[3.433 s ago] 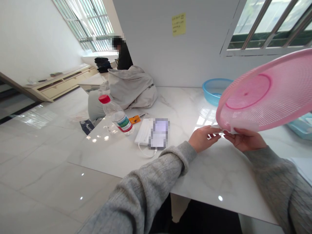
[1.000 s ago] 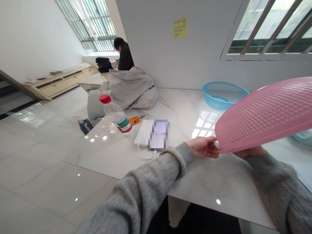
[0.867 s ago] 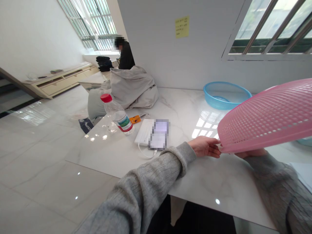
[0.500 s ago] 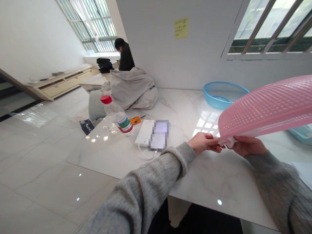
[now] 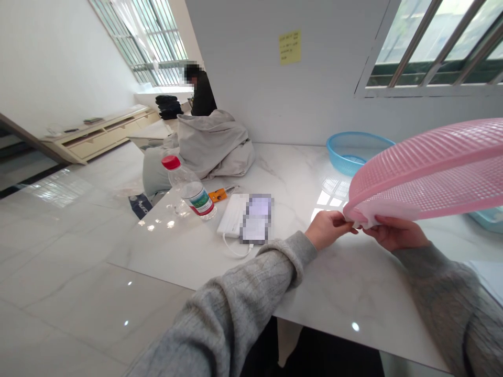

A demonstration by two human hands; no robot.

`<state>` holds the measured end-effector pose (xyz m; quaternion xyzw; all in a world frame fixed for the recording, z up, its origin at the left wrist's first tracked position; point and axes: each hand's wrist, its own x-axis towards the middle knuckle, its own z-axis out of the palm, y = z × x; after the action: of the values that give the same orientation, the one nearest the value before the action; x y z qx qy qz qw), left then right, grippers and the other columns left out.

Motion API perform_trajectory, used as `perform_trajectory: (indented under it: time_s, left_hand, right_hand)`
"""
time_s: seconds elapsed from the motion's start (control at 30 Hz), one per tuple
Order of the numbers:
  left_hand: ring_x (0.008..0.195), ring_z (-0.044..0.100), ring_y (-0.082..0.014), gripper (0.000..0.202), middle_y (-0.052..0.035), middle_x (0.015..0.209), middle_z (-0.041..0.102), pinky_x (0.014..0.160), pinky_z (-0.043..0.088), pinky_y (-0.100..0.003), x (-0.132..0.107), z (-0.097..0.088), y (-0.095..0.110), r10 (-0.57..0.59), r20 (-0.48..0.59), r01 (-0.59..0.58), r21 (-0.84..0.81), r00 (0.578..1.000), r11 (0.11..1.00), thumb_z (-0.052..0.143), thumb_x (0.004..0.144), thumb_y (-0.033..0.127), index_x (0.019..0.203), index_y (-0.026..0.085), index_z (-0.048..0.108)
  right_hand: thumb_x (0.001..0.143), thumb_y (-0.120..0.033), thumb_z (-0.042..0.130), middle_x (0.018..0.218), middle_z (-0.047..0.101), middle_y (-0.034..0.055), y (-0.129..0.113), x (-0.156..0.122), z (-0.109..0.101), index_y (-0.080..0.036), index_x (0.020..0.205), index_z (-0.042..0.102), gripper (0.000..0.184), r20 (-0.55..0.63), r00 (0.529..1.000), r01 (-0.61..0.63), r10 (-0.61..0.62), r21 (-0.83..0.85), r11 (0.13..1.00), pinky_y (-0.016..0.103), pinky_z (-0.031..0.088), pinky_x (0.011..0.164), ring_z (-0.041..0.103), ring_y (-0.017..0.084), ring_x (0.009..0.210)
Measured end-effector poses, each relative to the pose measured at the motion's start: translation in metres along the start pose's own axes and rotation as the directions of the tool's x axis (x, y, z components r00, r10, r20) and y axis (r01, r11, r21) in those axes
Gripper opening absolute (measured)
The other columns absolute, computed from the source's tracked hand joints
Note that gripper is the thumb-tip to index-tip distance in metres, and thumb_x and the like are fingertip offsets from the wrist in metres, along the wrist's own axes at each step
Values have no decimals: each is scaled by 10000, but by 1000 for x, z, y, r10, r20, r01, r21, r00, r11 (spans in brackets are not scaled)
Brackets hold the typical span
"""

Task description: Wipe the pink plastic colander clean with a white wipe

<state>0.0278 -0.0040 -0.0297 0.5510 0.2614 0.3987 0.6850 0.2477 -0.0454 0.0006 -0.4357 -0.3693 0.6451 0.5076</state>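
A large pink mesh basket is held up above the white marble table, tilted so its near rim points down at me. My right hand grips that near rim from below, fingers curled. My left hand pinches the rim's left end, where a white label is stuck. Both sleeves are grey knit.
A blue mesh basket sits at the back by the wall. A red-capped water bottle, a white power bank with a phone, an orange item and a heap of beige cloth lie to the left. Another person sits beyond the cloth.
The pink basket has tipped: its inside faced me at first, then its underside, and now its near rim has dropped lower. Both hands stay at the rim.
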Motion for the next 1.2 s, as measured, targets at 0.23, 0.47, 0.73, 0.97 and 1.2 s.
perform_trajectory:
  time_s: [0.23, 0.47, 0.73, 0.97, 1.2]
  left_hand:
    - [967, 752, -224, 146, -72, 992, 814, 975, 607, -376, -7, -2, 13, 342, -50, -277, 483, 938, 831, 708, 984, 260, 954, 171, 821]
    - [1124, 691, -248, 131, -88, 1177, 755, 1078, 561, -379, -10, -2, 27, 330, -84, -213, 609, 940, 764, 739, 980, 305, 945, 234, 843]
    - [1166, 643, -251, 178, -100, 1259, 734, 1111, 526, -400, -9, -5, 33, 359, -45, -250, 636, 932, 730, 702, 953, 148, 848, 221, 825]
    - [1238, 673, -267, 157, -124, 1281, 750, 1141, 527, -399, -9, -7, 29, 365, 0, -287, 616, 931, 733, 681, 985, 228, 961, 204, 835]
    - [1112, 696, -214, 191, -91, 1226, 768, 1017, 573, -324, -11, -1, 26, 320, -66, -251, 483, 945, 839, 659, 998, 275, 1071, 201, 819]
  right_hand:
    - [794, -253, 847, 1086, 853, -32, 11, 13, -7, -400, 1207, 794, 442, -67, 998, 1, 1, 28, 1000, 323, 738, 828, 830, 211, 925]
    - [902, -280, 792, 1163, 843, -38, 7, 8, -4, -394, 1256, 797, 372, -17, 999, -52, 51, -13, 999, 337, 721, 958, 819, 194, 1006]
    - [809, -304, 872, 1203, 841, -20, 12, 12, -11, -374, 1149, 833, 349, 23, 993, -114, 114, 12, 993, 328, 734, 875, 825, 233, 1036]
    - [824, -309, 852, 1247, 831, -18, 16, 15, -14, -383, 1184, 809, 371, 19, 993, -116, 117, -9, 993, 355, 727, 918, 821, 235, 1064]
    - [874, -336, 808, 1396, 780, -31, 13, 17, -9, -392, 1251, 783, 382, 47, 999, 19, -16, -65, 998, 469, 684, 1071, 763, 278, 1283]
